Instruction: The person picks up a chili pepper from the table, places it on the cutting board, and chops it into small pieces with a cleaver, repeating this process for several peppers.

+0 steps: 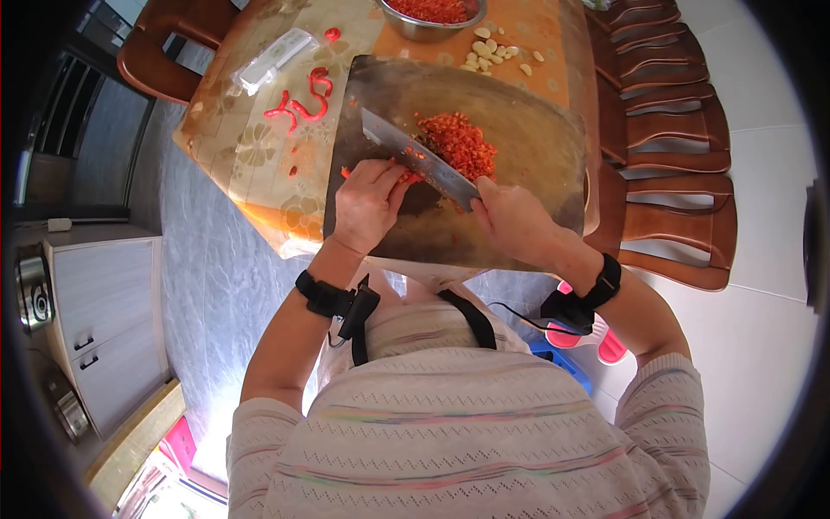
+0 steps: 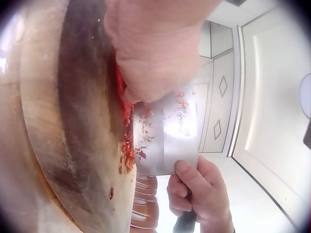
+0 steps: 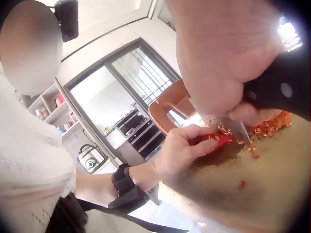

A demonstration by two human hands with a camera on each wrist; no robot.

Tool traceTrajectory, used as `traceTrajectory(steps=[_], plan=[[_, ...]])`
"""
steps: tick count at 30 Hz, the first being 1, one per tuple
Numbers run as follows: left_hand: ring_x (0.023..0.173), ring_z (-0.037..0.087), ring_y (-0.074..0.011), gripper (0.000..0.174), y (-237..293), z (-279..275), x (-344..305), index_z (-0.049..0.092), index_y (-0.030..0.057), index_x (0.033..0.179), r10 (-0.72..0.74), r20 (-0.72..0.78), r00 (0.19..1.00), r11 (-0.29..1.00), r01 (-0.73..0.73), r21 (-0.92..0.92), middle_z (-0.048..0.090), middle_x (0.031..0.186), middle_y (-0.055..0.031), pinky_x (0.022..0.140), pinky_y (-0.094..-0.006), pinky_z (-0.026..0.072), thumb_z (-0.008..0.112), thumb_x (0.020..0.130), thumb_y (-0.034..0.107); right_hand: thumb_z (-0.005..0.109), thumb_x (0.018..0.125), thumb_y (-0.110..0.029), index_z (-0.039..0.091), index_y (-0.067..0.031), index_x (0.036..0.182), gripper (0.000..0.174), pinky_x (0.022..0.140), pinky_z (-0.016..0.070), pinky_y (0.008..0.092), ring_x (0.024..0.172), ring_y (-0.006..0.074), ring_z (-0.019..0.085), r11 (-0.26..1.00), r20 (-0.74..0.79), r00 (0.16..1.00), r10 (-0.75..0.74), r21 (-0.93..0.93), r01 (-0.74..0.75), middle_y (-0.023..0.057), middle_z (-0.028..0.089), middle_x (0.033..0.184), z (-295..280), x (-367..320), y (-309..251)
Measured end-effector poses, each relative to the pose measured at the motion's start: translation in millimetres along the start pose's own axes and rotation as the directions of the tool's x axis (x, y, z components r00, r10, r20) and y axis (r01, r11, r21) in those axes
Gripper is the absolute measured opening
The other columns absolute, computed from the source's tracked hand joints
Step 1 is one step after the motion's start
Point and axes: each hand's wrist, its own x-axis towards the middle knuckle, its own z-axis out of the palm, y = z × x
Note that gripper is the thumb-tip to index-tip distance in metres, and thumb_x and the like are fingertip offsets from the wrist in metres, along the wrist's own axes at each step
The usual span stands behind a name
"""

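Note:
On the dark wooden cutting board (image 1: 389,91), my left hand (image 1: 367,206) holds down red chili peppers (image 3: 217,143) with bent fingers. My right hand (image 1: 520,223) grips the black handle of a cleaver (image 1: 411,156), its broad blade angled across the board close beside the left fingertips. Bits of chili and seeds cling to the blade, plain in the left wrist view. A heap of chopped red chili (image 1: 462,143) lies on the board beyond the blade. The right palm hides part of the blade in the right wrist view.
Behind the board stands a metal bowl (image 1: 424,32) of chopped chili, with peeled garlic cloves (image 1: 486,54) beside it. Whole red chilies (image 1: 316,105) and a white packaged item (image 1: 277,59) lie to the left on the patterned tablecloth (image 1: 229,112). Wooden chairs (image 1: 670,130) line the right side.

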Motion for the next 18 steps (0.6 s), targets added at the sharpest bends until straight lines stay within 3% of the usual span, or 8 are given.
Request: traceTrajectory(steps=[7,18], plan=[[0.079,0.06,-0.0244,0.02,0,1,-1,0.065,0.0052,0.086,-0.015,-0.006,1.0,1.0,0.015,-0.008,0.062,0.084,-0.0061,0.067,-0.0321,0.0511,0.071,0.067,0.003,0.047,0.089,-0.017,0.045,0.0016,0.09,0.019,0.064,0.046,0.0517,0.07,0.0429,0.059,0.999,0.025,0.999,0.041,-0.032,-0.04,0.0239,0.06,0.072,-9,-3,-6],[0.08,0.061,-0.0243,0.022,-3,2,0,0.065,0.0051,0.088,-0.011,0.0,1.0,1.0,0.011,-0.021,0.062,0.085,-0.0059,0.068,-0.0321,0.0513,0.071,0.067,0.003,0.048,0.088,-0.016,0.046,0.0015,0.089,0.017,0.062,0.0464,0.0521,0.069,0.0433,0.06,1.0,0.066,0.998,-0.023,-0.015,0.024,0.0244,0.06,0.07,-13,12,1]])
